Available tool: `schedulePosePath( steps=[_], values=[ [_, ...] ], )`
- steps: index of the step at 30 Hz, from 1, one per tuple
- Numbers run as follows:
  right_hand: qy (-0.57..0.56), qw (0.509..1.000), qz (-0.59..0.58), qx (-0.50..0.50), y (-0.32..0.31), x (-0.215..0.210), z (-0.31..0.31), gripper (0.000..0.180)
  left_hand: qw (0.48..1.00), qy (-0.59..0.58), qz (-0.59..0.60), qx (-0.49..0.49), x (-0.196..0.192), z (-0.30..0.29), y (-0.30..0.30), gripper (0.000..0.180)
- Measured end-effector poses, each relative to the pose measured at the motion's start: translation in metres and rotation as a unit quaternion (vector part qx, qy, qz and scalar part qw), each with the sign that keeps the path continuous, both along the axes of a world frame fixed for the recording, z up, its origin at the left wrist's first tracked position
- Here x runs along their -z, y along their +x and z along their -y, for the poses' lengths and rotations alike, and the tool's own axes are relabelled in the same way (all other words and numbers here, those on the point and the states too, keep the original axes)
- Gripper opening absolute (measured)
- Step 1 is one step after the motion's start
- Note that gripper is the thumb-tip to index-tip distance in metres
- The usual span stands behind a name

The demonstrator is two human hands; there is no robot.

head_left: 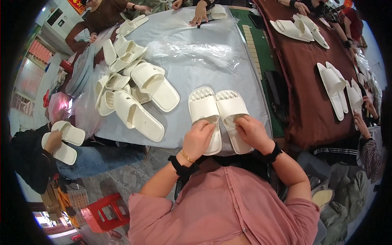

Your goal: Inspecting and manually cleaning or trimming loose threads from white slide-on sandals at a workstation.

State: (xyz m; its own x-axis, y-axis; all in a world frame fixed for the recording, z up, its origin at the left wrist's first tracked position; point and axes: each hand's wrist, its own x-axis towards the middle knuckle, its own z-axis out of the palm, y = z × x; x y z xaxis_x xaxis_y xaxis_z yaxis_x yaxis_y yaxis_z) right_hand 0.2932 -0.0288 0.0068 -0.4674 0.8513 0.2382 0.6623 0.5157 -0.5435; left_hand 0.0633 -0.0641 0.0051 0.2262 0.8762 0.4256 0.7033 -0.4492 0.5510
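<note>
Two cream slide slippers lie side by side, toes away from me, at the near edge of a grey table [204, 65]. My left hand [197, 139] grips the heel end of the left slipper [202, 104], fingers curled into its strap opening. My right hand [253, 131] holds the right slipper [231, 105] the same way. Both wrists wear black bands, and a thin gold bracelet sits on the left one.
A heap of several cream slippers [132, 92] lies to the left, with crumpled clear plastic [192, 51] behind. A dark red table [310, 85] with more slippers stands on the right. Other people sit around; one at left holds a slipper pair [65, 139]. A red stool [104, 212] stands below.
</note>
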Motion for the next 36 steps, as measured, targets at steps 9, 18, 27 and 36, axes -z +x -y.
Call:
schedulePosePath(
  steps=[9,18,27,36],
  values=[
    [-0.001,0.999,-0.04,0.008,0.0,-0.003,0.005,0.025,0.999,0.017,-0.041,0.025,-0.004,0.013,-0.002,0.028],
    [0.001,1.0,-0.03,0.004,0.0,-0.002,0.004,0.025,0.997,0.007,-0.074,-0.001,0.013,0.002,-0.01,0.021],
    [-0.009,0.994,-0.105,0.036,0.014,-0.015,-0.009,0.014,0.997,-0.033,-0.073,-0.004,0.012,-0.005,0.004,0.056],
    [-0.141,0.979,-0.042,0.14,0.022,-0.014,-0.098,0.033,0.993,-0.02,-0.118,0.016,0.007,-0.007,0.005,0.058]
  ],
)
